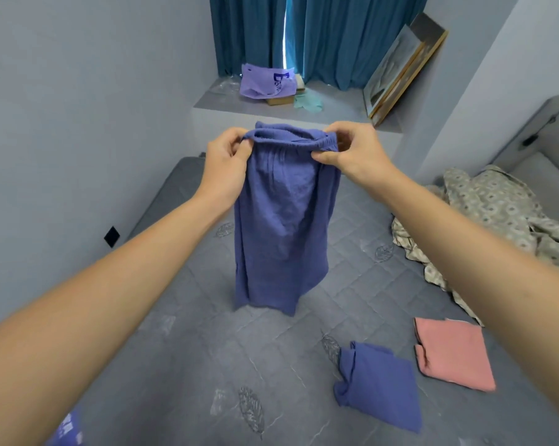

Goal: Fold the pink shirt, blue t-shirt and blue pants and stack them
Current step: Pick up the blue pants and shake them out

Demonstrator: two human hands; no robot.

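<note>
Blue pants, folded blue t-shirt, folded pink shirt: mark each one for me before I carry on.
blue pants (281,226): head view, middle of the hanging fabric below the waistband.
blue t-shirt (381,384): head view, centre of the folded top face, on the mattress.
pink shirt (453,350): head view, centre of the folded top face.

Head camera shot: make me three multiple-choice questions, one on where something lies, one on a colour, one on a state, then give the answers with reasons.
1. Where does the folded pink shirt lie?
A. on the window ledge
B. on the mattress, at the right
C. in the left hand

2. What colour are the curtains?
A. teal blue
B. yellow
C. white

3. How are the blue pants right now?
A. folded flat
B. held up, hanging
C. stacked on the blue t-shirt

Answers: B, it rests on the mattress; A, teal folds; B, left hand and right hand pinch the waistband.
</note>
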